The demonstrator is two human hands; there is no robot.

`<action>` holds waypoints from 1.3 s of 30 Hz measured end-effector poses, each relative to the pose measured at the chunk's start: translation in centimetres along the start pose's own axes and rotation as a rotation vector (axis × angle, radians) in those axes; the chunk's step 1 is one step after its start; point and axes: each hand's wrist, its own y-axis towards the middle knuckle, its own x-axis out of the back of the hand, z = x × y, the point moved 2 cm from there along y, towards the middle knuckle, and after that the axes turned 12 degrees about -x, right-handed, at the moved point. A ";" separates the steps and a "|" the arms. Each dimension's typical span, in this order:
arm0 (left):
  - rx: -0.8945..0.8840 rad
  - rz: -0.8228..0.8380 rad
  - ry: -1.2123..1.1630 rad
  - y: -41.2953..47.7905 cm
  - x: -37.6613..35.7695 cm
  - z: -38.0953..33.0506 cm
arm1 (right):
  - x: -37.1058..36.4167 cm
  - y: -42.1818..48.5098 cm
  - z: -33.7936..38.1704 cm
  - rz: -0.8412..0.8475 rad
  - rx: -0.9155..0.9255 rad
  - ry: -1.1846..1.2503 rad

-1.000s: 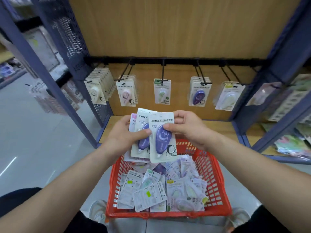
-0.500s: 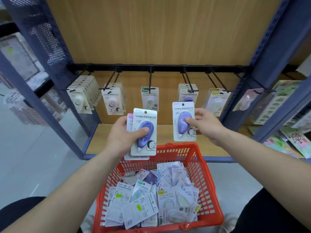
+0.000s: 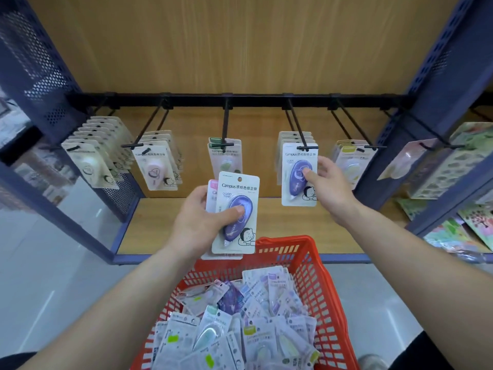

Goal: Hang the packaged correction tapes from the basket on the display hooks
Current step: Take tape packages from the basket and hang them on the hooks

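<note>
My right hand (image 3: 329, 189) pinches a purple correction tape pack (image 3: 296, 166) by its right edge, with the pack's top at the tip of the fourth display hook (image 3: 300, 129), in front of several purple packs hanging there. My left hand (image 3: 201, 222) grips a small stack of packs above the basket; the front one is a purple correction tape pack (image 3: 236, 209), with a pink-topped pack (image 3: 212, 186) behind it. The red basket (image 3: 324, 295) below holds several loose packs (image 3: 240, 324).
A black rail (image 3: 253, 98) carries hooks with cream packs (image 3: 90, 161), pink packs (image 3: 157, 166), green packs (image 3: 226, 158) and yellow packs (image 3: 352, 161). Blue perforated uprights (image 3: 34, 70) flank the bay. A wooden shelf (image 3: 280, 225) lies below. Sticker sheets (image 3: 453, 166) hang at right.
My right hand carried one purple pack up and right from the stack to the fourth hook. My left hand stayed over the basket with the remaining packs. The view tilted up toward the shelf.
</note>
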 end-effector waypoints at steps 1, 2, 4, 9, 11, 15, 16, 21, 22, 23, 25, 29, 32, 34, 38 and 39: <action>0.001 -0.007 -0.001 0.2 -0.1 0.1 | 0.0 0.3 -0.1 -0.013 0.003 -0.023; -0.002 -0.014 -0.004 0.3 -0.2 0.1 | 0.1 0.4 -0.2 -0.030 0.008 -0.055; -0.005 -0.018 -0.023 0.4 -0.5 0.1 | 0.0 0.6 -0.1 -0.074 -0.010 -0.128; -0.007 -0.024 -0.057 0.3 -1.0 -0.2 | -0.4 -0.5 0.5 -0.217 -0.024 -0.319; -0.005 -0.035 -0.067 0.3 -1.0 -0.1 | -1.0 -2.2 1.0 -0.096 -0.027 -0.253; -0.005 -0.056 -0.076 0.4 -1.2 0.3 | -3.1 -6.3 1.4 0.261 -0.114 -0.067; -0.009 -0.054 -0.076 0.4 -1.3 0.4 | -3.4 -6.9 1.4 0.314 -0.116 -0.057; -0.020 -0.021 -0.090 0.1 -2.6 0.5 | -3.6 -8.2 0.9 0.462 -0.102 -0.052; -0.021 -0.015 -0.079 0.1 -2.8 0.5 | -3.3 -8.0 0.9 0.465 -0.107 -0.048; -0.024 -0.011 -0.056 0.1 -2.8 0.6 | -3.0 -7.8 1.0 0.466 -0.115 -0.036; -0.036 -0.016 -0.004 0.3 -2.7 0.7 | -2.2 -7.2 1.1 0.432 -0.133 0.011; -0.027 -0.029 0.045 0.5 -2.1 1.0 | 0.3 -4.5 0.6 0.200 -0.116 0.034; -0.012 -0.023 0.045 0.6 -1.8 1.1 | 1.9 -2.9 0.3 0.106 -0.102 0.012; -0.010 -0.013 0.061 0.6 -1.8 1.1 | 2.3 -2.4 0.4 0.098 -0.095 0.033; -0.010 0.011 0.082 0.5 -1.9 1.3 | 2.0 -2.1 0.2 0.104 -0.091 0.027; -0.011 0.013 0.086 0.5 -1.9 1.4 | 1.9 -2.0 0.1 0.102 -0.080 0.016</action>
